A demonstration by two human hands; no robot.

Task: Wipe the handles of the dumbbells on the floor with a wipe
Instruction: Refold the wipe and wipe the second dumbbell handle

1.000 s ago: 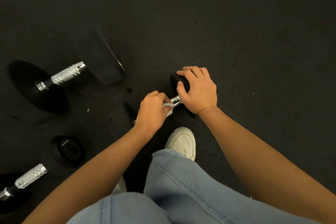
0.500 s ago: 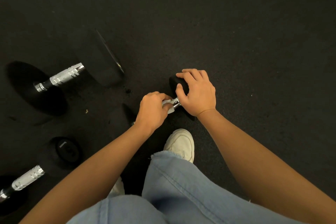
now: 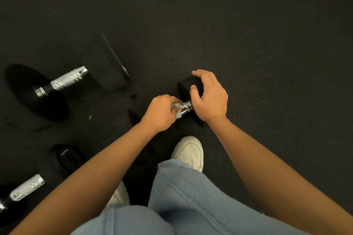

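White wipe (image 3: pixel 177 109) is clamped round small dumbbell (image 3: pixel 188 91) handle by left hand (image 3: pixel 160 113) fingers; dumbbell's black end is gripped by right hand (image 3: pixel 210 97), on rubber floor (image 3: pixel 248 44).

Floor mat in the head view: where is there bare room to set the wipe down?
The mat is bare right of the right hand and beyond the small dumbbell. It is crowded on the left, around the large dumbbell and the near dumbbell.

We are seeing a white sneaker (image 3: pixel 188 151) resting on the black floor (image 3: pixel 248 34), light-blue jeans (image 3: pixel 191 196) covering it.
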